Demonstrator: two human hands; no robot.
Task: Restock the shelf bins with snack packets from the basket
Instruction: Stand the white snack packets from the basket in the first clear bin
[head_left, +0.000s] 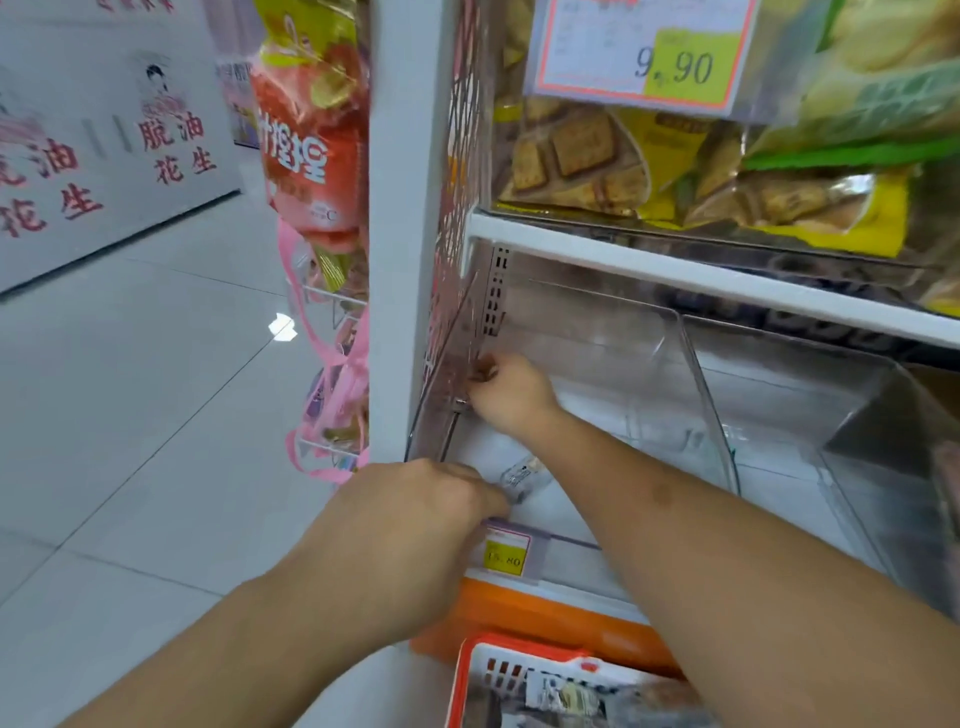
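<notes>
Down in the head view, both arms reach into the clear bin (613, 364) at the left end of the lower shelf (727, 283). The right hand (511, 392) is deep inside, knuckles up, fingers curled against the bin's left wall; something small and dark shows at the fingertips, but whether they pinch it or only press the wall I cannot tell. The left hand (415, 525) sits nearer the camera at the bin's front lip, fingers bent and bunched toward a small packet (522, 475) with a pale, printed wrapper. That packet lies on the bin floor just past the left fingertips, touching or nearly touching them; the grip itself is hidden by the back of the hand, so I cannot tell if it is held.

Just below the left fingers, on the bin's front edge, hangs a yellow price tag (504, 555). Lower, under the right forearm, is the orange-rimmed basket (483, 670), with wrapped packets (566, 699) lying in it. A second clear bin (805, 415) stands to the right of the right arm.

Above the right hand, the upper shelf holds biscuit bags (576, 156) behind a large price card (644, 49). Left of both hands, past the white shelf post (400, 234), red snack bags (311, 119) hang on a rack with pink ribbon (340, 374), above a pale tiled floor (130, 389).
</notes>
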